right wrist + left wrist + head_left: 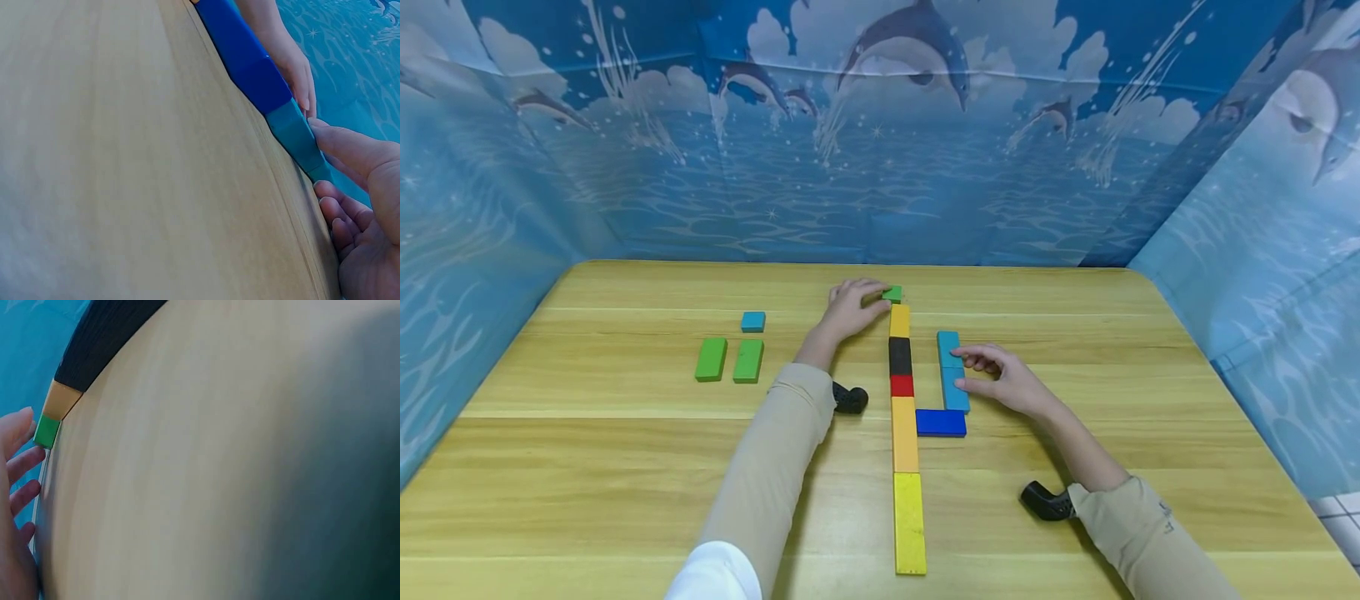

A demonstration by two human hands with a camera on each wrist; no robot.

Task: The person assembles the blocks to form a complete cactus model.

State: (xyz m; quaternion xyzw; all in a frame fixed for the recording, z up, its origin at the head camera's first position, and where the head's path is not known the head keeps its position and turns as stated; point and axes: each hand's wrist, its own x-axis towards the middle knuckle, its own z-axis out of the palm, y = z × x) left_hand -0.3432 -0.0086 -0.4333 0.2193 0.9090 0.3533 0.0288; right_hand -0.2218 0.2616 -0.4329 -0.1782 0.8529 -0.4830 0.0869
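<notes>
A straight row of coloured blocks (906,433) on the counter (625,467), aimed at its far edge.
From the near edge I see yellow, orange, red, black, orange. My right grip (1005,381), loosely open, merely touches two light blue blocks (951,392) on the side facing the right edge, hiding a little of them; a dark blue block (941,423) meets their near end and the row. Last, by the far edge, sits the small green block (894,295), pinched in my left grip (851,310) and partly covered by it.
</notes>
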